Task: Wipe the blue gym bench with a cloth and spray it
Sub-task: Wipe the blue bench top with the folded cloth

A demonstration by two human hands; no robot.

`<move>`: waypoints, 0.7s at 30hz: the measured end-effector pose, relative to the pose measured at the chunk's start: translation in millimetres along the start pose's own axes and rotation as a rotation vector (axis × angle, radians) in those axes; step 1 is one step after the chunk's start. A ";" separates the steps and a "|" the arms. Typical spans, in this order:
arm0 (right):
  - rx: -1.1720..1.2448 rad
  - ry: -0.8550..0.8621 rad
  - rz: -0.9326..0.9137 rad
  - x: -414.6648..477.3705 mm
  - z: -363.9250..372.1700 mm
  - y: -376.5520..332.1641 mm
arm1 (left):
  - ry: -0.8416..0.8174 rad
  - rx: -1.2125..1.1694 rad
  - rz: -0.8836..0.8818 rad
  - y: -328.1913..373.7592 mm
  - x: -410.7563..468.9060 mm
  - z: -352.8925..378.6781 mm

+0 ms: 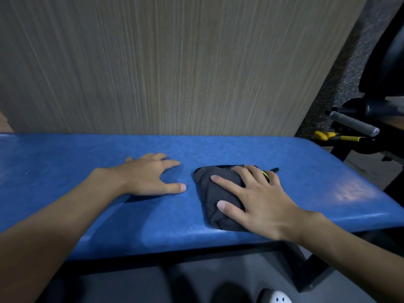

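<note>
The blue gym bench [306,171] runs across the view from left to right, its padded top facing me. A dark grey folded cloth [212,193] lies on it right of centre, with a small yellow mark at its far side. My right hand [255,200] presses flat on the cloth with fingers spread. My left hand [150,176] rests flat on the bare bench top just left of the cloth, fingers straight, holding nothing. No spray bottle is in view.
A wood-grain wall panel [175,62] stands directly behind the bench. Black gym equipment with a grey-taped handle [354,123] and a yellow part [336,136] sits at the right. Grey floor and a white shoe [275,297] show below the bench.
</note>
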State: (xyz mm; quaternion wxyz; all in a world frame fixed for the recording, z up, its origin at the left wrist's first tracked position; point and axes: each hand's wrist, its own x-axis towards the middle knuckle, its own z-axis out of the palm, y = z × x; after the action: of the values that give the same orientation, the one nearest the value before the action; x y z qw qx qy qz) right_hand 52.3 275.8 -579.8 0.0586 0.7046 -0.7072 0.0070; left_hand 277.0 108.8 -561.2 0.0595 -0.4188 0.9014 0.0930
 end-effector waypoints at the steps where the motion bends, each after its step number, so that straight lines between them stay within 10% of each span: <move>1: 0.006 0.017 0.004 4.5 2.0 0.9 | -0.012 -0.001 0.003 -0.9 0.9 0.5; 21: 0.046 -0.043 0.245 198.9 22.0 42.3 | -0.027 0.030 0.017 -3.3 9.7 2.3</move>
State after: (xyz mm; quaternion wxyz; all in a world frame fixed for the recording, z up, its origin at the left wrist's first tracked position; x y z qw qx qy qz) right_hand 8.4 76.0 -580.2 0.0258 0.6142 -0.7886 0.0153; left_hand 273.4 99.9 -565.6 0.0774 -0.4088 0.9053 0.0855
